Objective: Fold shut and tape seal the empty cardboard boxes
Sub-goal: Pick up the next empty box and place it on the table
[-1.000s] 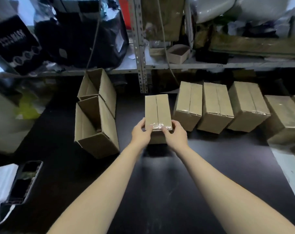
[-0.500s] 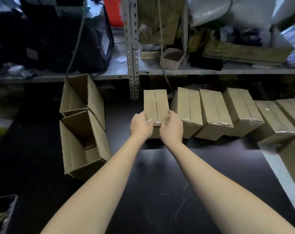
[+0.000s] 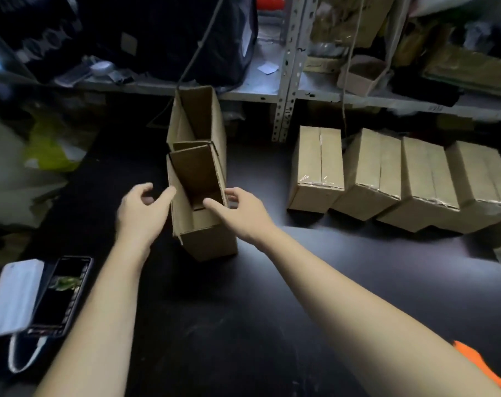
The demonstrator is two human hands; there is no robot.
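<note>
- Left hand [image 3: 142,209] sat just left of the near brown cardboard box [image 3: 206,242]. Fingers were loosely curled and spread wide, holding nothing. The thumb tip was at the box's left wall; contact looked likely, but blur left it unsure.
- Right hand [image 3: 238,213] was at the same box's right wall. The thumb reached over the mouth and the fingers lay outside the wall, so the hand straddled the rim. I could not tell whether it pinched the wall.
- The near brown cardboard box stood on the black tabletop [image 3: 243,310], left of centre. Its top was unfolded, its flaps were up and its inside was bare.
- A second unsealed brown cardboard box [image 3: 203,116] stood directly behind it on the far side, touching it, also with its mouth agape.
- A row of sealed brown cardboard boxes [image 3: 372,179] lay to the right, well apart from the hands. They leaned on one another and clear tape glinted along their near edges.
- A grey perforated metal shelf post [image 3: 286,67] rose at the far side behind the row, with a small lidless cardboard tray [image 3: 361,73] on the shelf to its right.
- A dark smartphone [image 3: 60,293] lay at the near left with its screen lit. A white flat padded item with a loop strap [image 3: 14,296] touched its left side.
- An orange scrap [image 3: 478,365] showed at the near right edge, too cropped to identify.
</note>
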